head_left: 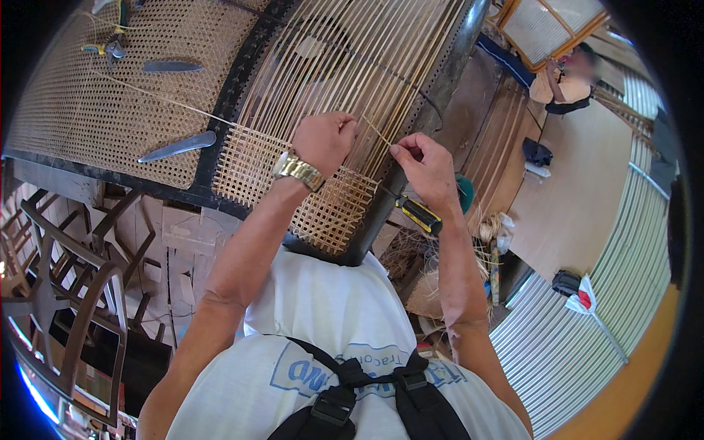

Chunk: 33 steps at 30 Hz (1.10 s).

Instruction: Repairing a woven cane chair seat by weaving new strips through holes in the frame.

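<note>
A dark-framed panel holds long parallel cane strands (315,81), with a woven cane section (253,165) along its near end. My left hand (326,141), wearing a gold watch (299,171), is closed over the strands; what its fingers hold is hidden. Near the frame's right rail, my right hand (427,167) pinches a thin cane strand (376,132) between thumb and finger. Another loose cane strand (161,97) runs from the left over the finished mesh towards my left hand. Below my right hand is a screwdriver (419,216) with a yellow and black handle, its shaft against the frame.
On the finished cane mesh (66,110) lie two pointed blade-like tools (177,147) (172,67) and pliers (114,47). Dark wooden chair frames (88,257) stand lower left. Loose cane (488,227) bunches at the right. Farther right a person (565,84) is beside a framed panel (539,31).
</note>
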Available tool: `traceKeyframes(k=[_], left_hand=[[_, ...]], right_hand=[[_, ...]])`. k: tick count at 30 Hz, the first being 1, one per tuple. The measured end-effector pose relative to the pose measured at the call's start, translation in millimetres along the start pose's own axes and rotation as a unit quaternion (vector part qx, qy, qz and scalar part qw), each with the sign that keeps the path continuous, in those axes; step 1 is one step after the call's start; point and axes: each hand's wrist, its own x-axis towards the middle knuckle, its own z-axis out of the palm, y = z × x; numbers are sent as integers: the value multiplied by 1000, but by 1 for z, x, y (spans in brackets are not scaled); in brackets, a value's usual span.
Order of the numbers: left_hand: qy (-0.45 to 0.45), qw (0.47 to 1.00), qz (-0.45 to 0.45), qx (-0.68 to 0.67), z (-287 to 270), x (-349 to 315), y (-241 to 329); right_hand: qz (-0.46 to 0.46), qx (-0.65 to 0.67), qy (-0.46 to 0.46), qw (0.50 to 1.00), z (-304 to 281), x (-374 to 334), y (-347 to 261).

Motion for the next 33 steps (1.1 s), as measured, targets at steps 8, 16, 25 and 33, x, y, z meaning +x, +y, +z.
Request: traceKeyframes(k=[8, 16, 25, 33], left_hand=[[-55, 939, -162, -298, 2, 7, -16], [-167, 702, -307, -620, -8, -6, 2], [-7, 989, -140, -55, -12, 16, 14], [276, 951, -121, -64, -211, -29, -148]], right_hand=[[7, -63, -11, 998, -5, 0, -9], [-17, -63, 14, 998, 5, 9, -16], [18, 76, 15, 997, -5, -9, 29], [111, -50, 159, 980, -159, -179, 191]])
